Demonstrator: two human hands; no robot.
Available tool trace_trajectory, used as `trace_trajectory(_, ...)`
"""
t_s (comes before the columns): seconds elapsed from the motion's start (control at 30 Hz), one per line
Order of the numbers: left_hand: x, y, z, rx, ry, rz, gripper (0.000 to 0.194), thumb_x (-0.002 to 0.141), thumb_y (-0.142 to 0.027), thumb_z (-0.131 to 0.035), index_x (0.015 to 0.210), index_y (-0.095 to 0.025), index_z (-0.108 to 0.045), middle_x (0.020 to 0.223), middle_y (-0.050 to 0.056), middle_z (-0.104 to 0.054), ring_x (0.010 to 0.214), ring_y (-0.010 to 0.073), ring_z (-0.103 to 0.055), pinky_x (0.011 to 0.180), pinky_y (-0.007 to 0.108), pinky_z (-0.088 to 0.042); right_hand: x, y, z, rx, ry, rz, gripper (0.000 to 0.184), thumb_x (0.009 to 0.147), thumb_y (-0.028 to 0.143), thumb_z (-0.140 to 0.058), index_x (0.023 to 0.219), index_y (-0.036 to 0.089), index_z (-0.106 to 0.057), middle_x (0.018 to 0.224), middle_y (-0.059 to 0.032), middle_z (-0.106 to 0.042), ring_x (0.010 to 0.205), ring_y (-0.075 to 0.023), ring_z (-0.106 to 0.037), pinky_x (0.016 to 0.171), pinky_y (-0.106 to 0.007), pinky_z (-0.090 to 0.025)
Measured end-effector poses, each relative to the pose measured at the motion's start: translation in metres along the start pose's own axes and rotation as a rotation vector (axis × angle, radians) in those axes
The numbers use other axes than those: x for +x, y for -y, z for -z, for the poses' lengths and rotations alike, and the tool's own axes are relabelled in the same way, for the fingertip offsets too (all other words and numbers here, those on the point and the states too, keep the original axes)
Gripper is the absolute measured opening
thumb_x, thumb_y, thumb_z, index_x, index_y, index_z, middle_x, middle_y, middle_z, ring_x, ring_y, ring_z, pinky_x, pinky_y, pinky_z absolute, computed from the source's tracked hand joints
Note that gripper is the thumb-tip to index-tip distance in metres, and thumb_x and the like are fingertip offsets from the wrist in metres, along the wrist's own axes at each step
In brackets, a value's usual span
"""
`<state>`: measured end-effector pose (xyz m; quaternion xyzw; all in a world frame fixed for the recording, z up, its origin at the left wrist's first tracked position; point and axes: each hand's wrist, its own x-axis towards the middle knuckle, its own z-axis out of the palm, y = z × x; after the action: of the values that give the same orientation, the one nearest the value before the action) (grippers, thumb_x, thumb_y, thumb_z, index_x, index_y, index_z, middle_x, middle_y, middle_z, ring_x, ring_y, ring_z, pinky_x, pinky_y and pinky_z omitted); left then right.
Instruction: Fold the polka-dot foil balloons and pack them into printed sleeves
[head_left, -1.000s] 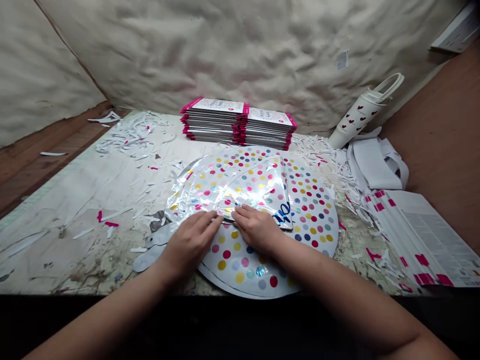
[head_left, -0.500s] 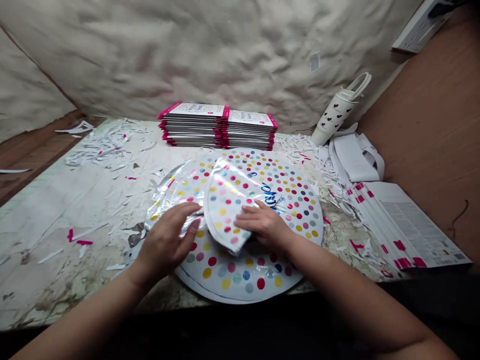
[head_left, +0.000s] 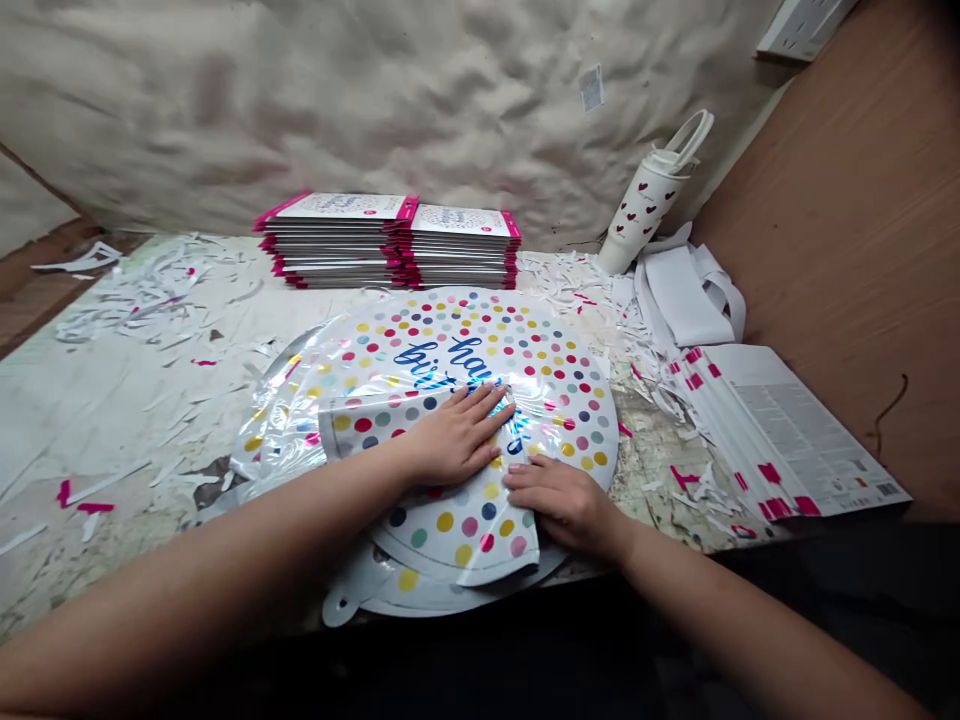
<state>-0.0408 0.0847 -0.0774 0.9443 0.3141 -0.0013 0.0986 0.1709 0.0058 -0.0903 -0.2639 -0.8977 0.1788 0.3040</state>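
Note:
A flat, round foil balloon (head_left: 442, 525) with coloured dots lies partly folded over on a stack of similar balloons (head_left: 555, 340). Blue "happy birthday" lettering (head_left: 416, 365) shows on the dotted foil, partly covered. My left hand (head_left: 454, 440) presses flat on the folded balloon, fingers stretched out over the lettering. Close beside it, my right hand (head_left: 566, 500) rests along the fold's right edge with fingers extended; its thumb is hidden. A silvery tail with a hole (head_left: 349, 590) sticks out at the near edge.
Two stacks of pink-edged packets (head_left: 337, 240) stand at the back. White and pink paper scraps (head_left: 135, 290) litter the table. To the right are a white tumbler with hearts (head_left: 641, 210), a roll of white strip (head_left: 690, 295) and printed card sheets (head_left: 802, 430).
The small folded foil flap has turned and spread toward the near edge, baring the blue lettering. My left hand has moved right onto the foil; my right hand has shifted slightly right and nearer.

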Motion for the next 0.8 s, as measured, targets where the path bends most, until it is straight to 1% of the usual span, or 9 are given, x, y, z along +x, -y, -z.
trace_trajectory(0.1,-0.002,-0.004,-0.002,-0.011,-0.010,0.043,0.058,0.091,-0.045,-0.027,0.142,-0.019,-0.019,0.150,0.010,-0.009,0.137,0.0280,-0.006,0.108,0.048,-0.011,-0.001,0.001,0.011,0.074,0.093,-0.046,0.022,0.086,0.018,-0.041,0.094,0.018,-0.061,0.096,-0.0079,-0.069,0.096,-0.0162,-0.061,0.096,-0.037,-0.037)
trace_trajectory(0.17,-0.002,-0.003,-0.002,-0.033,0.005,0.049,0.058,0.092,-0.044,-0.025,0.143,-0.017,-0.017,0.150,0.010,-0.009,0.137,0.0261,-0.005,0.109,0.046,-0.009,0.010,-0.001,0.018,0.118,0.139,-0.231,0.024,0.089,0.026,-0.039,0.080,0.018,-0.060,0.077,-0.0056,-0.067,0.076,-0.0150,-0.061,0.079,-0.031,-0.044)
trace_trajectory(0.27,-0.017,0.012,-0.003,-0.115,0.069,0.013,0.064,0.090,-0.047,-0.030,0.143,-0.016,-0.013,0.149,0.008,-0.014,0.137,0.0231,-0.010,0.111,0.040,-0.010,0.032,-0.007,0.025,0.175,0.145,-0.564,0.033,0.088,0.036,-0.039,0.063,0.018,-0.049,0.059,-0.0003,-0.055,0.057,-0.0120,-0.050,0.056,-0.024,-0.039)
trace_trajectory(0.4,-0.084,0.049,0.008,-0.131,0.087,0.070,0.065,0.087,-0.047,-0.037,0.143,-0.022,-0.015,0.148,0.004,-0.020,0.135,0.0233,-0.020,0.111,0.041,-0.011,0.062,-0.017,0.027,0.276,0.209,-0.937,0.036,0.084,0.041,-0.043,0.056,0.018,-0.041,0.051,0.0037,-0.044,0.050,-0.0094,-0.044,0.048,-0.020,-0.034)
trace_trajectory(0.5,-0.134,0.062,0.028,-0.049,0.031,0.420,0.052,0.089,-0.038,-0.030,0.138,-0.020,-0.031,0.144,0.006,-0.031,0.132,0.0245,-0.028,0.109,0.045,-0.019,0.078,-0.024,0.023,0.297,0.294,-1.108,0.033,0.081,0.041,-0.049,0.058,0.018,-0.045,0.049,0.0036,-0.046,0.043,-0.0087,-0.044,0.044,-0.020,-0.035)
trace_trajectory(0.57,-0.148,0.050,0.040,0.006,-0.183,0.703,0.049,0.089,-0.035,-0.028,0.133,-0.016,-0.039,0.140,0.009,-0.039,0.129,0.0245,-0.034,0.105,0.044,-0.030,0.084,-0.029,0.019,0.280,0.324,-1.146,0.031,0.080,0.042,-0.051,0.060,0.018,-0.050,0.048,0.0027,-0.048,0.039,-0.0091,-0.044,0.040,-0.021,-0.036)
trace_trajectory(0.63,-0.146,0.021,0.040,0.085,-0.472,0.784,0.046,0.091,-0.032,-0.026,0.132,-0.018,-0.040,0.139,0.007,-0.040,0.130,0.0222,-0.033,0.104,0.044,-0.032,0.088,-0.032,0.017,0.257,0.346,-1.169,0.030,0.080,0.044,-0.051,0.065,0.018,-0.054,0.047,0.0019,-0.050,0.036,-0.0097,-0.045,0.038,-0.022,-0.037)
trace_trajectory(0.7,-0.133,-0.017,0.027,0.090,-0.446,0.418,0.047,0.090,-0.033,-0.030,0.133,-0.016,-0.040,0.139,0.008,-0.041,0.129,0.0207,-0.035,0.104,0.039,-0.033,0.090,-0.032,0.017,0.215,0.356,-1.174,0.031,0.082,0.045,-0.049,0.068,0.018,-0.058,0.047,0.0004,-0.053,0.036,-0.0108,-0.047,0.038,-0.024,-0.039)
trace_trajectory(0.8,-0.115,-0.059,-0.006,0.139,-0.277,0.245,0.057,0.088,-0.044,-0.035,0.133,-0.009,-0.040,0.138,0.016,-0.038,0.128,0.0281,-0.036,0.101,0.043,-0.036,0.091,-0.021,0.018,0.095,0.327,-1.156,0.030,0.082,0.044,-0.050,0.078,0.017,-0.062,0.060,-0.0063,-0.061,0.050,-0.0175,-0.058,0.048,-0.029,-0.046)
